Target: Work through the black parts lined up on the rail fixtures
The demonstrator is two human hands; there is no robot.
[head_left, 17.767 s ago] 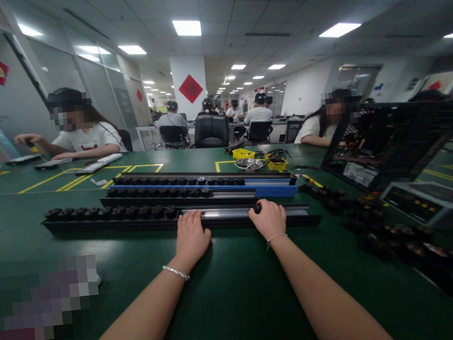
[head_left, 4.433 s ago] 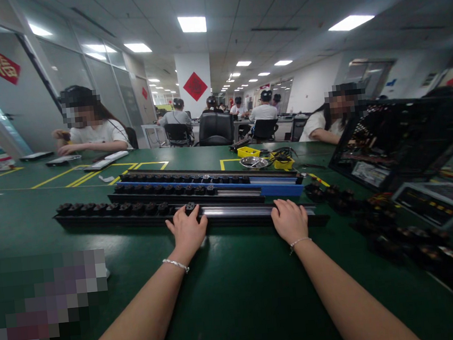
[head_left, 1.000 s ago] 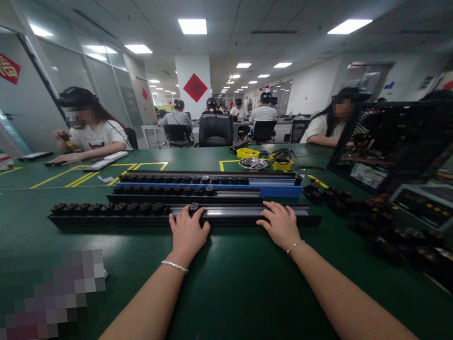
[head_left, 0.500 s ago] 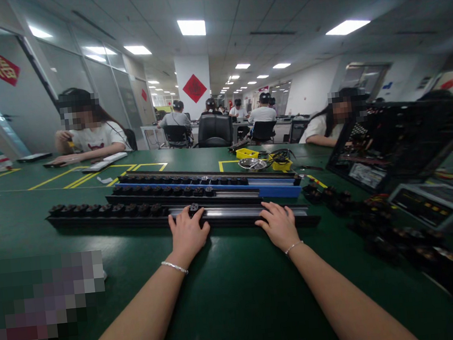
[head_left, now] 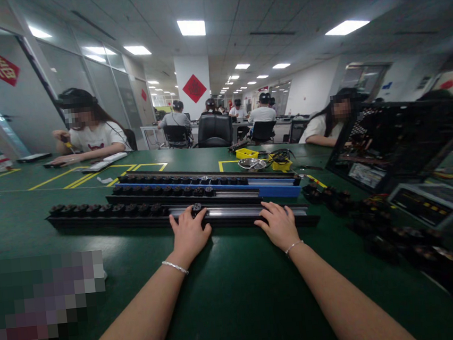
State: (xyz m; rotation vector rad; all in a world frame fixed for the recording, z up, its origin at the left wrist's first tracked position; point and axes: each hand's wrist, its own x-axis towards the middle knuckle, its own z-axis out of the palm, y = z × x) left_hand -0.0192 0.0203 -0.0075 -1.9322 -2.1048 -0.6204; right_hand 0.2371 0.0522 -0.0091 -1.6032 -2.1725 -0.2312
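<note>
A long black rail [head_left: 231,222] with a silvery channel lies across the green table in front of me. Its left part holds several black socket modules [head_left: 106,210] in a row. A single black socket module [head_left: 197,208] sits farther along the channel, between the fingertips of my left hand [head_left: 188,232]; that hand's thumb is stretched out along the rail's near side. My right hand [head_left: 280,224] grips the rail near its right end, fingers bent over the top and thumb at the near edge.
Behind lie a second black rail [head_left: 159,194] and a blue-edged rail [head_left: 278,190] with modules. Loose black modules [head_left: 409,238] are heaped at right, near a power supply box [head_left: 434,206] and an open computer case [head_left: 365,175]. A metal dish [head_left: 252,164] and yellow trays [head_left: 247,153] stand farther back.
My left hand and the single module have shifted slightly right along the channel. My right hand has stayed almost still. At left, the co-worker's raised hand has moved.
</note>
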